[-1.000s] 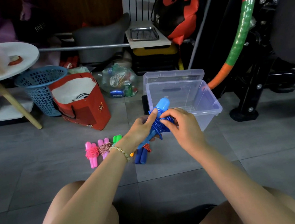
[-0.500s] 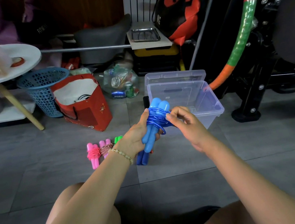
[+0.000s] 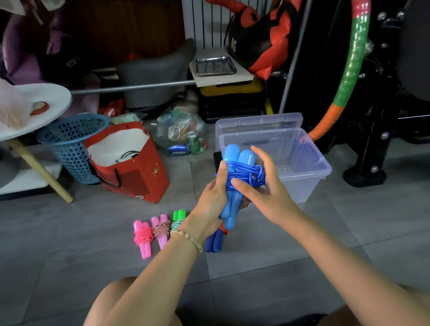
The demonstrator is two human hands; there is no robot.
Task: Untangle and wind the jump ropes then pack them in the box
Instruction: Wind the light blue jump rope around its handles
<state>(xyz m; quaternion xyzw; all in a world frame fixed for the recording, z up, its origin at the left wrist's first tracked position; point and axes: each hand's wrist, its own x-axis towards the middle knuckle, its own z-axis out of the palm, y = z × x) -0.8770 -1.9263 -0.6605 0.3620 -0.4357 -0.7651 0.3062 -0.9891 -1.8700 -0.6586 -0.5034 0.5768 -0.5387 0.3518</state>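
Observation:
A light blue jump rope [image 3: 239, 170] with its cord wound round both handles stands upright in front of me. My left hand [image 3: 211, 204] grips the handles from the left. My right hand [image 3: 265, 191] holds the wound cord from the right, thumb pressed on the coils. Behind them sits the clear plastic box [image 3: 315, 159], open and see-through. On the floor lie wound ropes in a row: a pink rope [image 3: 143, 238], a purple-handled rope [image 3: 160, 230], a green-handled rope [image 3: 178, 219] and a dark blue rope [image 3: 214, 241], partly hidden by my left wrist.
The box's lid [image 3: 258, 122] leans behind it. A red bag [image 3: 137, 171] and a blue basket [image 3: 73, 144] stand at the left under a white round table [image 3: 46, 109]. Black gym equipment [image 3: 385, 122] and a striped hoop [image 3: 352, 46] crowd the right.
The blue rope bundle has been turned more upright and lifted slightly. My right hand shifted from pinching the cord's end to cupping the coils.

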